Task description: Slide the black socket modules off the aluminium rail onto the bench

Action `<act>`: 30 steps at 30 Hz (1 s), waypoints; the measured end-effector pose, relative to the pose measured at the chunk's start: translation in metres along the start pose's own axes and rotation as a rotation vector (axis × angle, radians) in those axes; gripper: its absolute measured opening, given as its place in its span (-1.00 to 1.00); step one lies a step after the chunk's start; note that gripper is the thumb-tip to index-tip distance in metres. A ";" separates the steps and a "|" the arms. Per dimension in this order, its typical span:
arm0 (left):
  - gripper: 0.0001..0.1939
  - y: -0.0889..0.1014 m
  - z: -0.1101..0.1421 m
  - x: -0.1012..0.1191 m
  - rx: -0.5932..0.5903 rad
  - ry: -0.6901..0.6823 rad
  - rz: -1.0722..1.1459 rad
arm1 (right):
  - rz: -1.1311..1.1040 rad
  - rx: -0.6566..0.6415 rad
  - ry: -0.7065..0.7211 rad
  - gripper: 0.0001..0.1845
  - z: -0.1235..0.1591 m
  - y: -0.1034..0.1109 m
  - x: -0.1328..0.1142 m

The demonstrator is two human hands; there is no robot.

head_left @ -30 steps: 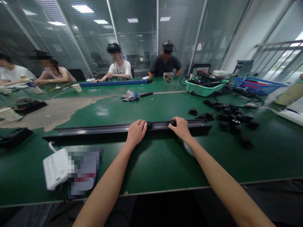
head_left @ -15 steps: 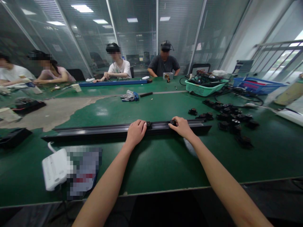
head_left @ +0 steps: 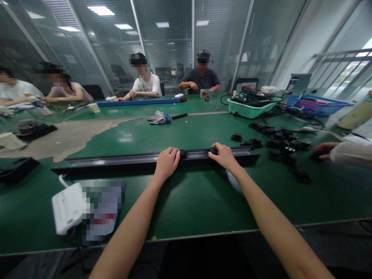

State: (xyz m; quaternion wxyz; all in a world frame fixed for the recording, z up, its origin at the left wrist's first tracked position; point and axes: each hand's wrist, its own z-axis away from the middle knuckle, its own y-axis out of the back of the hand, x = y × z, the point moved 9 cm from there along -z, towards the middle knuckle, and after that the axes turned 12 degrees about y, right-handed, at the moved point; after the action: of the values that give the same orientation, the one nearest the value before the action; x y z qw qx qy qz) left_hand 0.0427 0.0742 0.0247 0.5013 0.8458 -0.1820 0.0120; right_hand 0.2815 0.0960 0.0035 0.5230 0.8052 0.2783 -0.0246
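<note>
A long black rail (head_left: 116,159) lies across the green table (head_left: 188,201) in front of me. My left hand (head_left: 167,162) rests curled over the rail near its middle, beside a small black part (head_left: 183,154) seated in the rail. My right hand (head_left: 223,155) is further right on the rail, with its fingers pinched on another small black part (head_left: 214,150). A pile of similar black parts (head_left: 283,147) lies to the right of the rail's end.
A white device (head_left: 67,207) sits front left. A green basket (head_left: 251,106) and a blue basket (head_left: 318,104) with cables stand far right. Another person's hand (head_left: 322,150) reaches in at the right. Several people sit at the far side behind a blue rail (head_left: 139,102).
Another person's hand and white sleeve have come in from the right edge toward the pile of black parts. My own hands have stayed on the rail.
</note>
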 end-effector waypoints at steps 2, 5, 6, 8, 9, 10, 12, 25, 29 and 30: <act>-0.64 0.000 0.000 0.000 0.002 0.001 0.002 | 0.004 -0.001 -0.008 -0.72 0.000 0.001 0.001; -0.65 0.001 0.000 0.000 0.006 0.005 0.009 | 0.017 0.000 -0.016 -0.72 0.000 0.001 0.003; -0.65 0.001 0.000 0.000 0.005 0.006 0.011 | 0.020 0.001 -0.017 -0.72 0.000 0.001 0.003; -0.64 0.001 0.000 0.000 0.001 0.005 0.010 | 0.022 0.001 -0.016 -0.72 0.000 0.001 0.003; -0.64 0.000 0.000 0.000 0.000 0.005 0.008 | 0.022 -0.001 -0.016 -0.71 0.000 0.001 0.004; -0.64 0.000 0.000 0.000 -0.001 0.005 0.005 | 0.021 -0.003 -0.017 -0.71 0.000 0.000 0.004; -0.63 -0.001 0.000 -0.001 0.000 0.004 0.002 | 0.020 -0.006 -0.023 -0.71 -0.001 -0.001 0.005; -0.64 0.000 0.001 -0.001 0.003 0.006 0.016 | 0.031 0.028 -0.107 -0.76 0.004 0.008 0.011; -0.64 0.000 0.000 -0.001 0.003 0.008 0.016 | 0.052 0.037 -0.143 -0.74 0.006 0.011 0.015; -0.64 0.000 0.000 -0.001 0.003 0.009 0.015 | 0.053 0.041 -0.146 -0.74 0.006 0.011 0.016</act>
State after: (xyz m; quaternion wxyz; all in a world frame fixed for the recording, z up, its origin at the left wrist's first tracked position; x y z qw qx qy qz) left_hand 0.0420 0.0742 0.0249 0.5007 0.8451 -0.1863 0.0199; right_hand 0.3018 0.0940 0.0047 0.5259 0.8189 0.2172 -0.0751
